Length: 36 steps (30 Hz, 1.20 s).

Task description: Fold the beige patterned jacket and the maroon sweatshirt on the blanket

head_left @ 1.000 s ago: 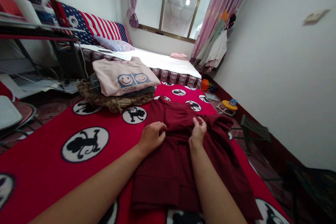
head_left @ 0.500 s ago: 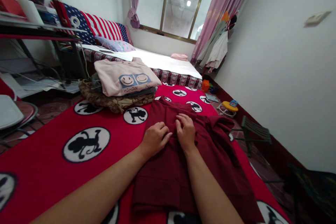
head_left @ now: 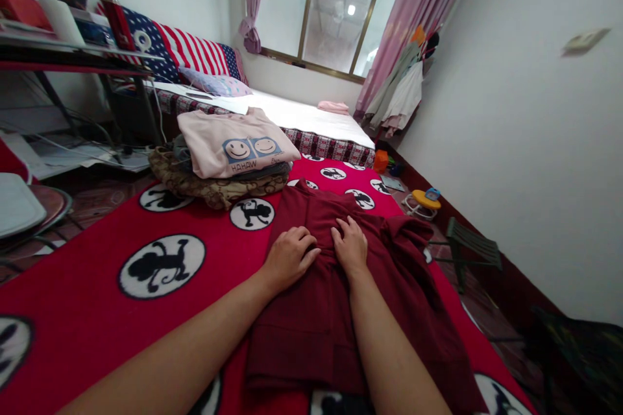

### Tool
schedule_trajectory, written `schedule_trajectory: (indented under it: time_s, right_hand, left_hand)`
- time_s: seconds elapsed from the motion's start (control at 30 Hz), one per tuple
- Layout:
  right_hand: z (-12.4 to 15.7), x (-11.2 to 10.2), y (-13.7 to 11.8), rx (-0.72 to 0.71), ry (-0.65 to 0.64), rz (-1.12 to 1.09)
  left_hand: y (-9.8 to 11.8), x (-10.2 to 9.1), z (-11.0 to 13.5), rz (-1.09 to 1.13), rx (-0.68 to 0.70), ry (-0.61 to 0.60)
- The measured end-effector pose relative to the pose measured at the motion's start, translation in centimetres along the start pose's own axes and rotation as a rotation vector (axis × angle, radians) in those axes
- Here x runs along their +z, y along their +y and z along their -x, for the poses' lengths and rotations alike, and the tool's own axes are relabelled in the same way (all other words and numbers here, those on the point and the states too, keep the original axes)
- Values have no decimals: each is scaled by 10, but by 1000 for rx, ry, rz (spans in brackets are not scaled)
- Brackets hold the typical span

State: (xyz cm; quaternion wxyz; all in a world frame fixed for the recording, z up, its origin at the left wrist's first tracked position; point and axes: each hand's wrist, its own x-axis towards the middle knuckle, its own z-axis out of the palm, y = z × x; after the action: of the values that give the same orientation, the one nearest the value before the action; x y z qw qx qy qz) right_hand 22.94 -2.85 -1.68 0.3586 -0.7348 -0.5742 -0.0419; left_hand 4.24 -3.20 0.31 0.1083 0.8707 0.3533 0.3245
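Observation:
A maroon sweatshirt [head_left: 302,318] lies partly folded on a red blanket [head_left: 92,311] printed with black monkeys in white circles. Its left side is folded inward, while loose fabric spreads to the right. My left hand [head_left: 292,253] rests palm down on the folded part, with fingers bent and the thumb apart. Beside it, my right hand [head_left: 351,243] lies on the fabric with its fingers spread. Neither hand appears to grip the cloth. Beyond my left hand stands a stack of folded clothes, a pink shirt [head_left: 209,139] on top and brown patterned fabric [head_left: 214,191] underneath.
A bed with a white sheet [head_left: 287,110] stands under the window. At left are a cluttered desk [head_left: 82,52] and a round-seated chair [head_left: 19,207]. Along the right wall are a yellow stool [head_left: 426,199] and a dark green folding stool [head_left: 472,243].
My right hand has shifted slightly right and down over the sweatshirt, its fingers now flatter. My left hand stays nearly in place. The view has shifted very slightly.

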Motion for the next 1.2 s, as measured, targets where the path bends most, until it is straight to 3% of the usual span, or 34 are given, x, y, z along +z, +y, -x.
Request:
schedule_trajectory:
  time_s: [0.23,0.33,0.53,0.67,0.87,1.03,1.2]
  right_hand:
    - [-28,-6,-22,-194,145,-128]
    - [-51,3,-33,-195,43,-199]
    - [-81,32,-36,-125,-211,-62]
    - [-85,37,-37,-54,-277,34]
    - [-77,35,-48,46,-238,127]
    - [-68,34,-54,-15,-167,172]
    - [-78,32,-55,-19,-333,281]
  left_hand:
    - [-6,5,-3,96,-117,109]
    - [-11,7,-3,145,-193,134]
    - [-14,8,-3,211,-254,112]
    - [-14,8,-4,193,-253,94]
    - [-14,6,-6,189,-266,31]
    - [-15,6,-7,187,-277,1]
    - [-14,4,-7,203,-273,5]
